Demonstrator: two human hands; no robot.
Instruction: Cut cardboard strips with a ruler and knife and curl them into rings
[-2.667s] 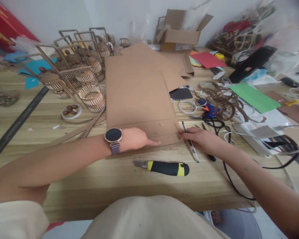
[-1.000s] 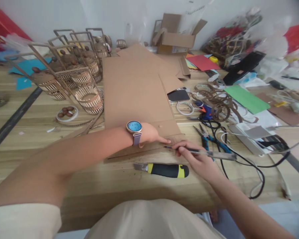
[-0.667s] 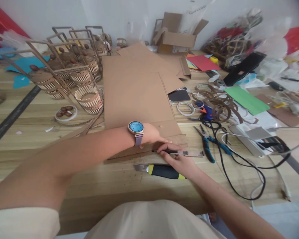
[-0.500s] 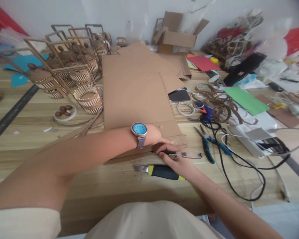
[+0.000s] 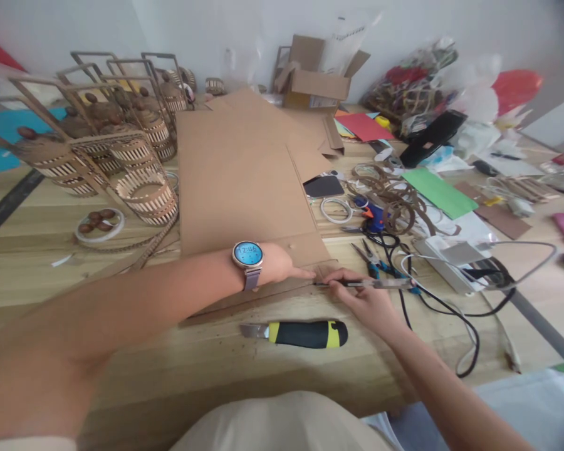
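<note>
Left hand (image 5: 279, 264) flat-ish on the cardboard (image 5: 244, 181), low near its near edge. Index finger points right; the other fingers are mostly hidden, so can't tell how wide they are. Right hand (image 5: 364, 304) holds a pen (image 5: 388, 284), thumb and fingers closed round the front part. Pen lies nearly level, tip pointing left, just beside the left index fingertip, at the cardboard's near edge; can't tell if the tip touches. Back end sticks out right, toward the pliers (image 5: 372, 260).

Cardboard lies flat on the wooden table (image 5: 160, 369), in the middle, more pieces under and behind it. Left wrist has a watch (image 5: 247, 254), lit, reads 12:46. Utility knife (image 5: 303, 334), black and yellow, lies on the table on the near side of the cardboard, blade out to the left, apart from both hands.

Left of the cardboard: slatted baskets (image 5: 157, 128) with tall handles, plus a white ring (image 5: 117, 232) with brown balls (image 5: 94, 220) inside. Right: phone (image 5: 324, 186), tape roll (image 5: 336, 210), blue glue gun (image 5: 373, 216), brown strip loops (image 5: 399, 217), green paper (image 5: 442, 191), power strip (image 5: 444, 266), tangled cords. Back: open box (image 5: 319, 84) by the wall, red paper (image 5: 366, 126) to its right.
</note>
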